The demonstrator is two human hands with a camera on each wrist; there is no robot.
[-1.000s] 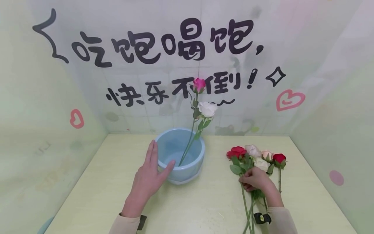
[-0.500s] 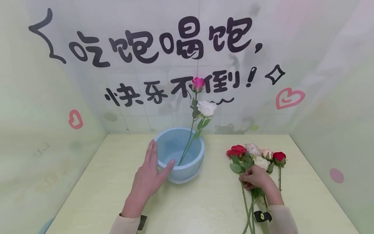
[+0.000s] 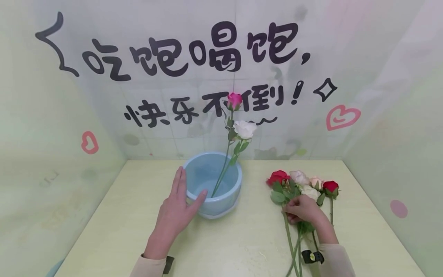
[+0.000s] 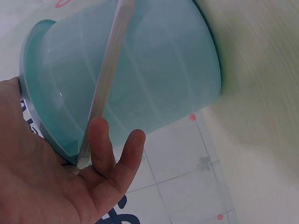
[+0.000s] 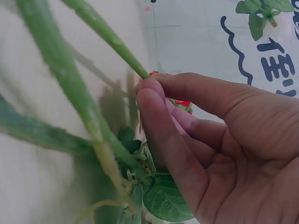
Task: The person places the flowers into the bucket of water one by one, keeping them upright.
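In the head view, a light blue bucket (image 3: pixel 214 204) stands mid-table with a pink rose (image 3: pixel 234 101) and a white rose (image 3: pixel 244 129) leaning in it. My left hand (image 3: pixel 174 213) rests against its left side, fingers straight and thumb along the front rim. The left wrist view shows the pale handle (image 4: pixel 110 65) against the bucket's outer wall, touching my fingers. Over the flowers at right, my right hand (image 3: pixel 304 211) pinches the stem (image 5: pixel 119 46) of a red rose (image 3: pixel 278 178) between thumb and index finger.
Beside and under my right hand lie a pale lilac rose (image 3: pixel 299 177), a cream rose (image 3: pixel 309 193), a peach rose (image 3: pixel 316 182) and a dark red rose (image 3: pixel 331 187). Stems run toward the table's front edge. A printed wall sheet (image 3: pixel 194 146) stands behind the table.
The pinched red rose has shifted slightly left and up with my right hand. My left hand, the bucket and its two roses stay in place.
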